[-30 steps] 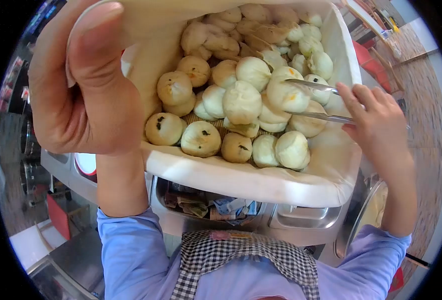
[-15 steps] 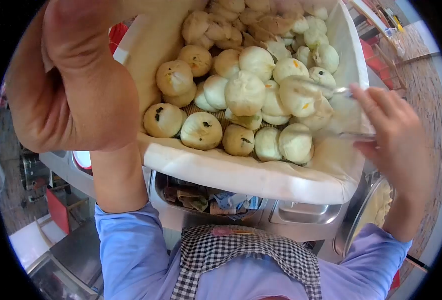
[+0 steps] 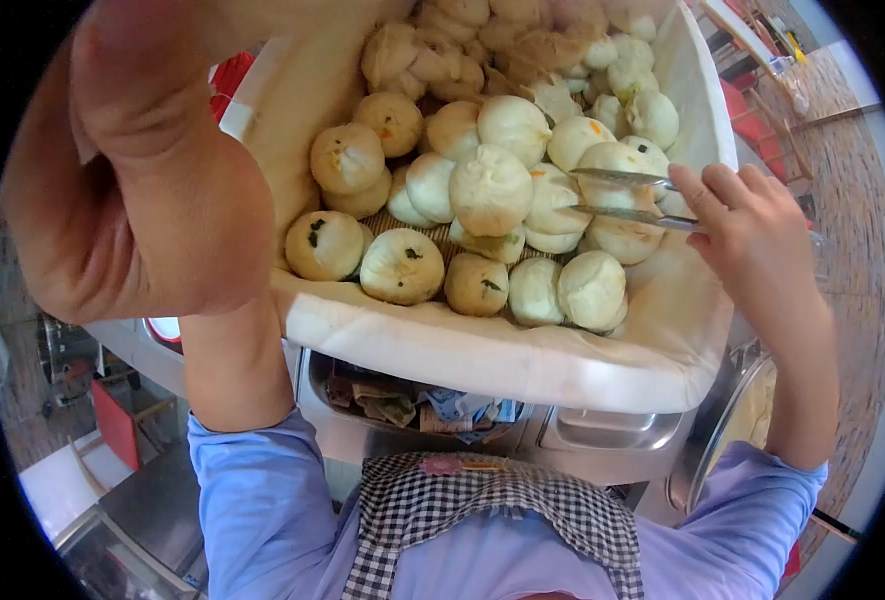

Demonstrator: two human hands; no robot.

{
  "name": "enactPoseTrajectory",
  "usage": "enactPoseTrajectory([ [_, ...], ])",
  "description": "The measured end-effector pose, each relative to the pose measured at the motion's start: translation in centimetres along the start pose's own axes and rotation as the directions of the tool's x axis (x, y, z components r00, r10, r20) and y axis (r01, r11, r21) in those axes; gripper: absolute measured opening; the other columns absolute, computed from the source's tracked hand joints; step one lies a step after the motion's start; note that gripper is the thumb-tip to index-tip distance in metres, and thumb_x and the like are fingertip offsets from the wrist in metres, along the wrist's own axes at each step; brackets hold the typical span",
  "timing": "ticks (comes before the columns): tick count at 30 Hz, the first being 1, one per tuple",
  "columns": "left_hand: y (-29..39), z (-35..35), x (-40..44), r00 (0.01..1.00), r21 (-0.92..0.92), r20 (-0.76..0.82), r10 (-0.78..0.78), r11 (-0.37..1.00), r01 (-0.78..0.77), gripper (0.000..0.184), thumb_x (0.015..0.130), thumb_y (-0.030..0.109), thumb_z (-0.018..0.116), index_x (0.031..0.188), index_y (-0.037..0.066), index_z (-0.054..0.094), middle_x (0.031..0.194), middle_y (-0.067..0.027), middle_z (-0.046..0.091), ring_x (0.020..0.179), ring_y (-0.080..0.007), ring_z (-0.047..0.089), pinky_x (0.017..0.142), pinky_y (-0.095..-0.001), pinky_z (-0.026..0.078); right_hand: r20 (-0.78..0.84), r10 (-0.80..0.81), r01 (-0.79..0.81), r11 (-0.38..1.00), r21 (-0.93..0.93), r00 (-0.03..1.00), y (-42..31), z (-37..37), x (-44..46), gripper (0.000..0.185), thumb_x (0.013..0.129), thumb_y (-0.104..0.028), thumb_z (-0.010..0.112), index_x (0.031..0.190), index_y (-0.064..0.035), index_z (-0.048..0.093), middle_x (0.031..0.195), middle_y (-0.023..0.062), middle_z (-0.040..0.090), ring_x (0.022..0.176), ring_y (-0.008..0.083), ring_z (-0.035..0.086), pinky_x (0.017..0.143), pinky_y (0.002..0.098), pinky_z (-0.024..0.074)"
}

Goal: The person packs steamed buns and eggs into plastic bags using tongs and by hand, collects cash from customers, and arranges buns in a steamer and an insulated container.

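My right hand [image 3: 757, 225] is closed around metal tongs [image 3: 627, 212]. The tongs' two arms are apart, and their tips lie over a white bun [image 3: 617, 190] on the right of the pile. Whether they press on it I cannot tell. My left hand [image 3: 162, 190] is raised close to the camera at the upper left, its fingers curled on pale cloth [image 3: 302, 60] at the container's left side; its fingertips are partly hidden. Steamed buns [image 3: 490, 190] are heaped in the cloth-lined container [image 3: 502, 350], some marked with dark or orange bits.
Below the container's front edge is an open metal compartment holding banknotes [image 3: 462, 408]. Beside it sits a metal lid [image 3: 612, 425]. A round metal pan [image 3: 737, 425] stands at the right. Red chairs [image 3: 115, 422] are on the floor around the counter.
My right hand has shifted slightly left, and the blurred tongs have come into focus with their tips over the bun. My left hand has moved a little left and down.
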State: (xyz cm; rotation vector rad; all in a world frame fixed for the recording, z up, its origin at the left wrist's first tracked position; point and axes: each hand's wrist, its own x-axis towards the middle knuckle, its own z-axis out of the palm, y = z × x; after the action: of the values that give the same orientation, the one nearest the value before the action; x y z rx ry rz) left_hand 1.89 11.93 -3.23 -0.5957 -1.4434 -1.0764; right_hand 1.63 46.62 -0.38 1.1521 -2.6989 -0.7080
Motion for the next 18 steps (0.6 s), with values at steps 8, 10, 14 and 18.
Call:
enactPoseTrajectory([
  [8,0.2,0.3,0.2,0.997,-0.007,0.042,0.069,0.998,-0.069,0.030,0.094,0.018,0.053,0.098,-0.010,0.065,0.094,-0.0255,0.066,0.084,-0.0318,0.068,0.079,-0.0374,0.055,-0.021,-0.017,0.020,0.993,0.113,1.000,-1.6,-2.2,-0.1,0.067,0.058,-0.019,0.077,0.121,-0.0087,0.056,0.096,0.0038,0.057,0.087,0.0201,0.056,0.077,0.0334,0.0461],
  [10,0.4,0.3,0.2,0.997,0.002,0.040,0.072,0.997,-0.073,0.030,0.094,0.019,0.053,0.098,-0.009,0.064,0.094,-0.0246,0.066,0.083,-0.0309,0.067,0.079,-0.0369,0.055,-0.047,-0.018,0.024,0.990,0.142,0.999,-1.8,-2.3,0.3,0.072,0.055,-0.017,0.078,0.123,-0.0087,0.055,0.098,0.0044,0.057,0.088,0.0208,0.056,0.077,0.0340,0.0462],
  [14,0.4,0.3,0.1,0.996,0.018,0.032,0.079,0.997,-0.079,0.031,0.094,0.021,0.052,0.097,-0.007,0.063,0.093,-0.0228,0.065,0.083,-0.0291,0.066,0.078,-0.0359,0.054,-0.105,-0.039,0.056,0.984,0.171,0.994,-3.3,-2.0,2.1,0.081,0.050,-0.015,0.080,0.126,-0.0067,0.052,0.103,0.0070,0.057,0.089,0.0230,0.056,0.076,0.0346,0.0464],
  [18,0.5,0.4,0.1,0.996,0.034,0.034,0.088,0.995,-0.089,0.031,0.094,0.023,0.052,0.097,-0.005,0.063,0.092,-0.0209,0.065,0.082,-0.0272,0.064,0.077,-0.0348,0.052,-0.105,-0.066,0.074,0.994,0.075,0.992,-4.3,-0.3,3.7,0.081,0.053,-0.017,0.080,0.127,-0.0029,0.050,0.104,0.0093,0.055,0.089,0.0236,0.055,0.076,0.0338,0.0459],
])
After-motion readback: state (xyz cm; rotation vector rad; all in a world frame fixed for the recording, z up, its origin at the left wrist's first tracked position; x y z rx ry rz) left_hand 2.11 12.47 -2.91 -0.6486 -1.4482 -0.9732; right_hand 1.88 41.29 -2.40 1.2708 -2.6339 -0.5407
